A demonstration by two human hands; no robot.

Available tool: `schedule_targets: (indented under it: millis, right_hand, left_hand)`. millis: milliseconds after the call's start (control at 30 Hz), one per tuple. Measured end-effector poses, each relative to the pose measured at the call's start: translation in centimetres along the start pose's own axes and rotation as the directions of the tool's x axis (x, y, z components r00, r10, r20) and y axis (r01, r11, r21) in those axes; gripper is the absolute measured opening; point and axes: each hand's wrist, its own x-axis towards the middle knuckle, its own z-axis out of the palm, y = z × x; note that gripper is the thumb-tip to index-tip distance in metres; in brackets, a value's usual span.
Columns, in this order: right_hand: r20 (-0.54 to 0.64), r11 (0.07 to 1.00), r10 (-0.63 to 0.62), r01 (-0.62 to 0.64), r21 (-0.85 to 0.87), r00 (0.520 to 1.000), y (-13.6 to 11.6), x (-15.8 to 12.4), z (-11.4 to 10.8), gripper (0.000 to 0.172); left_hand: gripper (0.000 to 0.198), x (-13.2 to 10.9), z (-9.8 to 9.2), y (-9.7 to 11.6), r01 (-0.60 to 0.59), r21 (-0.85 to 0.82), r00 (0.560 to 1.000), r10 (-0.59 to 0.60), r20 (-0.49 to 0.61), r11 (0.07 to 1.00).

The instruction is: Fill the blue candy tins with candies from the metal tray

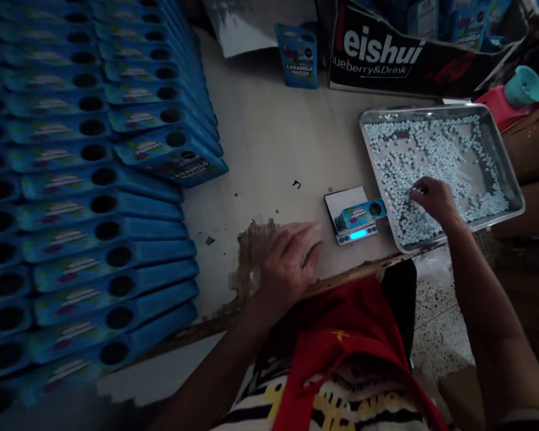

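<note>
My right hand [436, 200] reaches over a metal tray [515, 173], its thumb and finger pinched at the small round pale-blue candies [440, 155]. A candy seems to be between the fingertips, though it is very small. My left hand [291, 254] rests at the table's front edge with fingers stretched out, holding nothing. Between the two hands sits a small digital scale [362, 235] with a lit display, too blurred to read. Lying across its white plate is a blue candy box [358, 215] marked "Caramelo Macizo", its round hole toward the tray.
Rows of blue boxes [85, 233] fill the left side. Another blue box [299, 57] stands at the back, beside a black carton [386, 60] holding more boxes. A red device with a turquoise cup [524, 87] is behind the tray. The table's front edge [341, 278] is worn.
</note>
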Motion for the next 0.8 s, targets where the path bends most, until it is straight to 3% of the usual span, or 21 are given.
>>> schedule_targets:
  millis: [133, 200, 267, 333, 400, 433, 500, 633, 733, 800]
  right_hand:
    - [-0.006, 0.997, -0.008, 0.008, 0.075, 1.0, 0.1, 2.0, -1.1, 0.023]
    - [-0.03, 0.993, 0.007, -0.003, 0.116, 1.0, 0.3, 2.0, -1.0, 0.026]
    - [-0.104, 0.989, 0.042, -0.027, 0.145, 0.994, 0.8, 1.5, -0.3, 0.029]
    - [-0.254, 0.992, 0.061, -0.03, 0.124, 0.965, 1.6, 1.0, 0.9, 0.029]
    - [-0.398, 0.998, 0.029, -0.004, 0.064, 0.917, 2.7, 0.9, 2.1, 0.033]
    - [-0.432, 0.999, -0.014, 0.034, 0.038, 0.902, 3.2, 0.9, 2.7, 0.037]
    - [-0.45, 0.994, -0.096, 0.112, 0.01, 0.888, 4.0, 1.0, 3.4, 0.041]
    - [-0.414, 0.988, -0.117, 0.15, 0.048, 0.903, 4.6, 1.1, 3.8, 0.036]
    - [-0.427, 0.984, -0.118, 0.162, 0.069, 0.896, 4.4, 1.4, 4.1, 0.039]
    - [-0.445, 0.979, -0.134, 0.187, 0.077, 0.885, 4.2, 1.6, 4.3, 0.043]
  left_hand:
    - [0.064, 2.0, 0.9, -0.7, 0.229, -0.197, 0.973, -0.22, 0.066, 0.953]
    - [0.075, 2.9, 1.9, -0.2, 0.269, -0.291, 0.963, -0.263, 0.062, 0.918]
    - [0.081, 4.2, 2.9, 1.2, 0.193, -0.292, 0.981, -0.178, 0.076, 0.937]
    - [0.074, 6.0, 3.7, 2.8, 0.037, -0.231, 0.984, 0.004, 0.176, 0.972]
    - [0.06, 7.8, 4.0, 3.7, -0.087, -0.141, 0.938, 0.128, 0.322, 0.986]
    - [0.056, 8.4, 3.8, 3.7, -0.11, -0.091, 0.919, 0.136, 0.371, 0.99]
    - [0.05, 9.1, 2.3, 2.7, -0.081, 0.005, 0.924, 0.073, 0.376, 0.997]
    - [0.046, 8.9, -3.2, -2.3, 0.112, 0.195, 0.968, -0.151, 0.199, 0.974]
    - [0.044, 8.7, -6.5, -6.3, 0.22, 0.328, 0.951, -0.277, 0.139, 0.919]
    - [0.042, 8.6, -7.5, -8.3, 0.279, 0.41, 0.932, -0.347, 0.101, 0.868]
